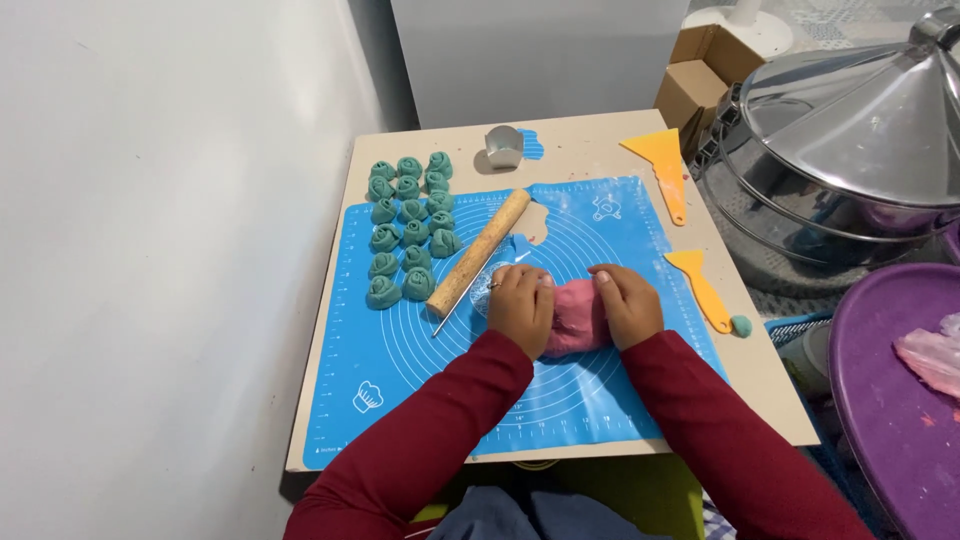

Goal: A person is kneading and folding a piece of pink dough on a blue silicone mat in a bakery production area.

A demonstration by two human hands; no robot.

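Dark red sleeves come up from the bottom edge to both hands at mat centre. Left hand (520, 303) and right hand (627, 302) press on either side of a pink lump of dough (577, 318), fingers curled over its ends, grasping it from both sides. Dough rests on the blue silicone baking mat with printed circles (400, 360), which covers most of the beige square tabletop (590, 140).

Containers: large stainless steel steamer pot with conical lid (850, 130) stands right of the table, lid on, contents hidden. Purple round plastic basin (890, 400) at lower right holds a pale pink crumpled piece, cannot tell what. Open cardboard boxes (700, 70) behind the table, inside not visible. Small grey metal cup-shaped cutter (504, 147) at the table's far edge, appears empty.

Around: teal rose-shaped dough pieces (405, 225) in rows on the mat's left side. Wooden rolling pin (482, 250) lies diagonally just beside them, a thin metal skewer (455, 305) along it, its lower end near the left hand. Two orange plastic scrapers: one (662, 165) at the mat's far right corner, one (700, 285) just right of the right hand. Small teal dough ball (741, 325) beside the nearer scraper. White wall on the left.
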